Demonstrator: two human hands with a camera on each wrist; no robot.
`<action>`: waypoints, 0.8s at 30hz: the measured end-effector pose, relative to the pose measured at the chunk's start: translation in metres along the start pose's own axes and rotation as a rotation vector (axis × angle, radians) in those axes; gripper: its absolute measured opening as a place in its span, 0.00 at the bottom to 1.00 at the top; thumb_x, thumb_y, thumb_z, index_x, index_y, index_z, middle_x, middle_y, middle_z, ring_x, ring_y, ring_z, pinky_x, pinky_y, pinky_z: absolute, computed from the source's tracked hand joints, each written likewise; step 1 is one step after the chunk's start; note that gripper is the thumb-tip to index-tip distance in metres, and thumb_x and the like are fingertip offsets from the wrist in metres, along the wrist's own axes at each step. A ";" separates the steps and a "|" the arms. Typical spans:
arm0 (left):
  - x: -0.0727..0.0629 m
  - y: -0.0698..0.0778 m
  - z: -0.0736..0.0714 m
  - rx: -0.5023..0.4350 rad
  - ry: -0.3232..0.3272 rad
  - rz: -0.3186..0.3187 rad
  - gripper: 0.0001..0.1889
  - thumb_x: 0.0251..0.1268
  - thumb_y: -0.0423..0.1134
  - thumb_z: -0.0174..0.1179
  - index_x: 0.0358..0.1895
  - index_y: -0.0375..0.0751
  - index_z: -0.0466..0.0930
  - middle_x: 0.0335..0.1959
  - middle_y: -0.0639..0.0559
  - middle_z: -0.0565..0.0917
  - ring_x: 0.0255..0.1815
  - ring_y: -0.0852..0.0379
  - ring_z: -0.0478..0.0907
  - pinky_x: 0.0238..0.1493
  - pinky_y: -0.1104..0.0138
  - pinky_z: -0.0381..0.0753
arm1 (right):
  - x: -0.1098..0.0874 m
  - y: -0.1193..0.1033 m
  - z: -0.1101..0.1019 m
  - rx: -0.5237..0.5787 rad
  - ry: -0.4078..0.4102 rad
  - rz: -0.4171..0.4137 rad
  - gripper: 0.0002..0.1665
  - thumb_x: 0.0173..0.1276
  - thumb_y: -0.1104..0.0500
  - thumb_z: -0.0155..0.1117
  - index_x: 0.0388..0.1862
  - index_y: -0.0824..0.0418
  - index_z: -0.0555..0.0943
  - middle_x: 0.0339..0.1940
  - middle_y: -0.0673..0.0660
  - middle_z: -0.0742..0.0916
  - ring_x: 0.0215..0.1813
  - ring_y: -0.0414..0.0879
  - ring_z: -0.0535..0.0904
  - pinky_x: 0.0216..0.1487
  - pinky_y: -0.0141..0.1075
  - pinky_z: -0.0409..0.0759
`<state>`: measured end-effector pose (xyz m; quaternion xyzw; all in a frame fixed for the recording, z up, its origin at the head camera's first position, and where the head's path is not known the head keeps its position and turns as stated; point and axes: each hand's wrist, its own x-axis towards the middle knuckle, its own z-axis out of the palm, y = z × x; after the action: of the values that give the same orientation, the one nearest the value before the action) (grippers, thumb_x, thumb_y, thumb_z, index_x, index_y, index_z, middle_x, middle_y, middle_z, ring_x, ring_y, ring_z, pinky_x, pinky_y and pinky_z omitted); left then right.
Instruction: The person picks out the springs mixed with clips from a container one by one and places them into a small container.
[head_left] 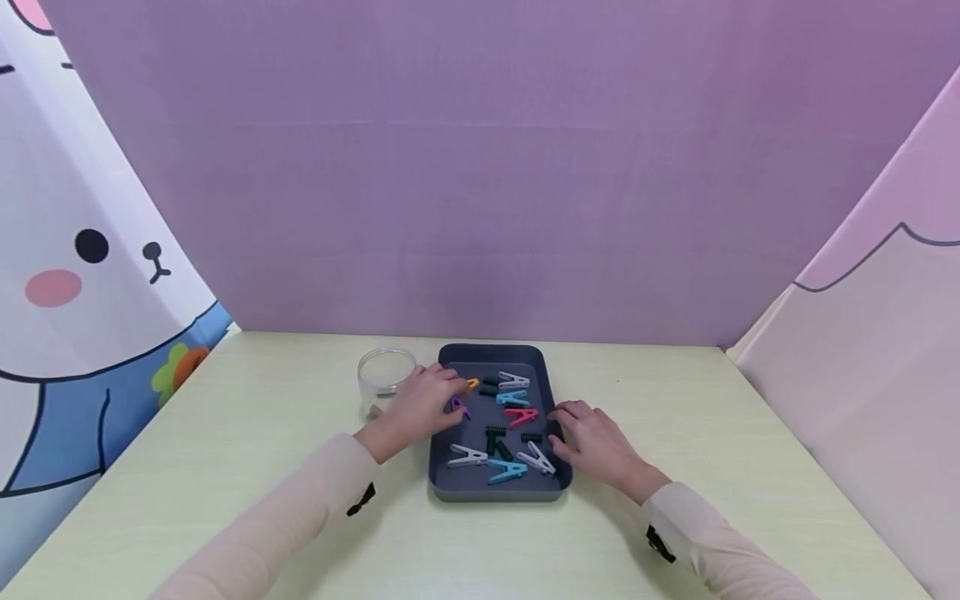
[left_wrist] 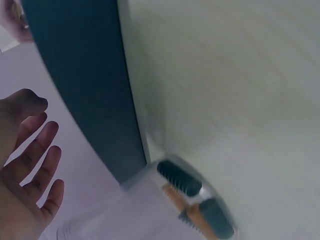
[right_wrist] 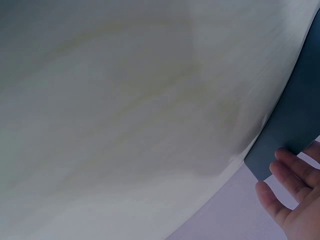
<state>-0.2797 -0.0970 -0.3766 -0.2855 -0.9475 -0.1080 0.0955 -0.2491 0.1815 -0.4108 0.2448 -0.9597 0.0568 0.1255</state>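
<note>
A dark grey tray (head_left: 498, 495) lies on the table with plastic clips and several dark ribbed pieces (head_left: 531, 437) in it. Among the clips are a red clip (head_left: 521, 416), a blue clip (head_left: 507, 471) and a white clip (head_left: 467, 456). My left hand (head_left: 420, 406) reaches over the tray's left rim, fingers loosely bent, near a purple clip (head_left: 461, 407) and an orange clip (head_left: 472, 383). Nothing shows between its fingers in the left wrist view. At the right rim is my right hand (head_left: 596, 442), relaxed fingers against the tray's side wall (right_wrist: 285, 135).
A clear jar (head_left: 372, 392) stands left of the tray, partly behind my left hand. Through its wall, dark ribbed pieces (left_wrist: 179, 177) and tan pieces (left_wrist: 201, 220) show. Purple cloth (head_left: 480, 208) rises behind the table (head_left: 675, 400), and printed cloths hang at both sides.
</note>
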 end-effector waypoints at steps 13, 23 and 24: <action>0.006 0.013 0.023 -0.005 -0.074 0.059 0.13 0.54 0.47 0.62 0.43 0.50 0.81 0.43 0.56 0.82 0.43 0.56 0.73 0.42 0.61 0.69 | 0.000 -0.001 0.000 0.000 -0.002 0.001 0.19 0.59 0.49 0.61 0.46 0.59 0.79 0.49 0.55 0.81 0.53 0.48 0.75 0.50 0.48 0.75; 0.012 0.017 0.034 0.017 -0.123 0.070 0.13 0.54 0.47 0.62 0.43 0.51 0.81 0.40 0.57 0.82 0.45 0.55 0.75 0.47 0.57 0.70 | -0.001 -0.002 -0.002 0.012 -0.010 0.010 0.19 0.60 0.49 0.61 0.46 0.59 0.79 0.50 0.56 0.81 0.53 0.49 0.75 0.52 0.51 0.74; 0.013 0.017 0.035 0.018 -0.127 0.076 0.12 0.54 0.47 0.62 0.42 0.51 0.81 0.40 0.57 0.82 0.45 0.55 0.76 0.48 0.56 0.70 | -0.001 -0.002 -0.002 0.011 -0.010 0.010 0.19 0.60 0.49 0.61 0.46 0.59 0.79 0.50 0.56 0.81 0.53 0.49 0.75 0.52 0.51 0.74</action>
<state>-0.2847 -0.0673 -0.4047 -0.3267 -0.9410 -0.0775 0.0419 -0.2470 0.1809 -0.4094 0.2409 -0.9613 0.0616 0.1188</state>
